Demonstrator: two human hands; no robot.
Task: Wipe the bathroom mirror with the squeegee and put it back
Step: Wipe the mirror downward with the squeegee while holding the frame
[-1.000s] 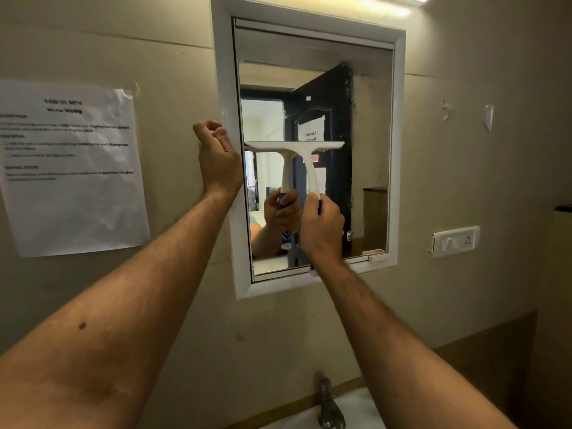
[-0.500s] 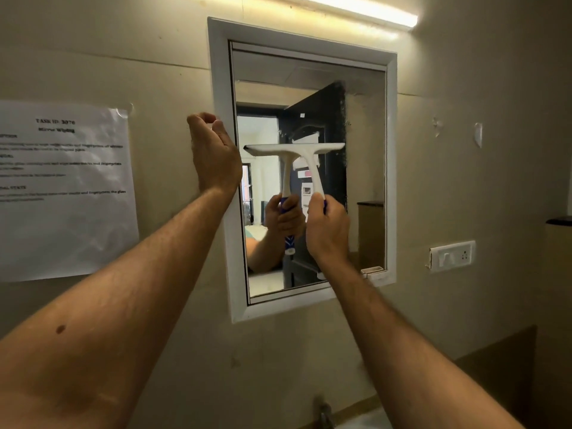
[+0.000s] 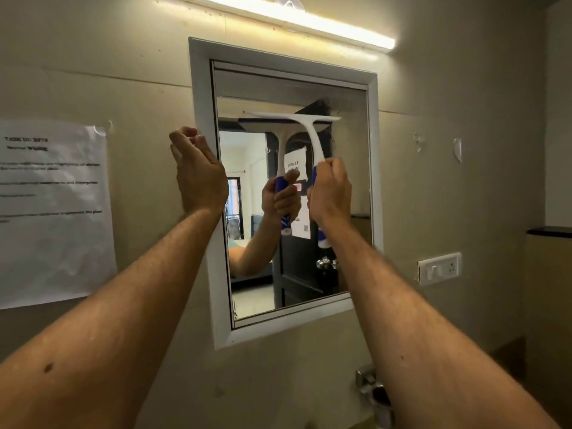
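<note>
1. My right hand (image 3: pixel 329 193) has its grip curled tight around the blue-and-white handle of the squeegee (image 3: pixel 305 131).
2. The squeegee's white blade lies level against the upper part of the bathroom mirror (image 3: pixel 346 187).
3. My left hand (image 3: pixel 199 174) rests against the mirror's white frame (image 3: pixel 201 88) on its left side, fingers loosely bent, holding nothing.
4. A printed paper sheet (image 3: pixel 52 212) hangs on the wall to the left.
</note>
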